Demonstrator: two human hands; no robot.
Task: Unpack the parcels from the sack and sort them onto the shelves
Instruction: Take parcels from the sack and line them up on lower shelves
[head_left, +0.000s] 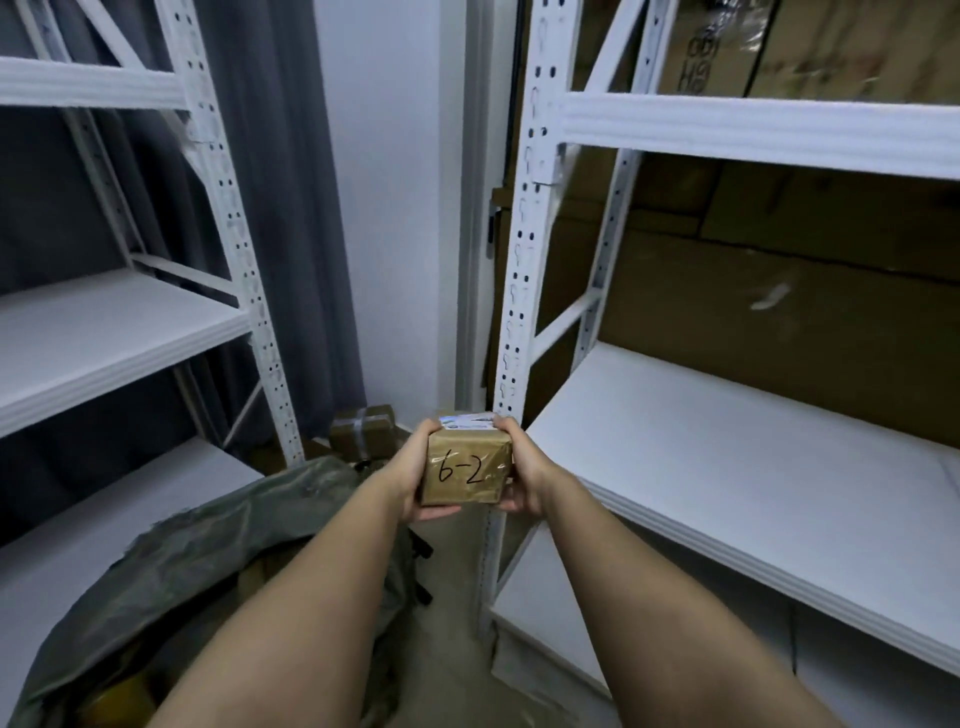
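A small brown taped parcel (466, 470) marked "6-2", with a white label on its top, is held out in front of me at chest height. My left hand (415, 480) grips its left side and my right hand (522, 478) grips its right side, fingers curled under the bottom. The grey-green sack (208, 551) lies open at the lower left, under my left forearm, with brown and yellow parcels partly visible inside. White shelves stand on both sides: the right shelf board (753, 467) is bare, and so is the left shelf board (104, 332).
Another taped brown parcel (363, 428) sits on the floor in the corner beyond the sack. Flattened cardboard sheets (779, 322) lean behind the right rack. A dark curtain (291, 208) hangs behind the left rack. The white upright post (524, 260) stands just right of the held parcel.
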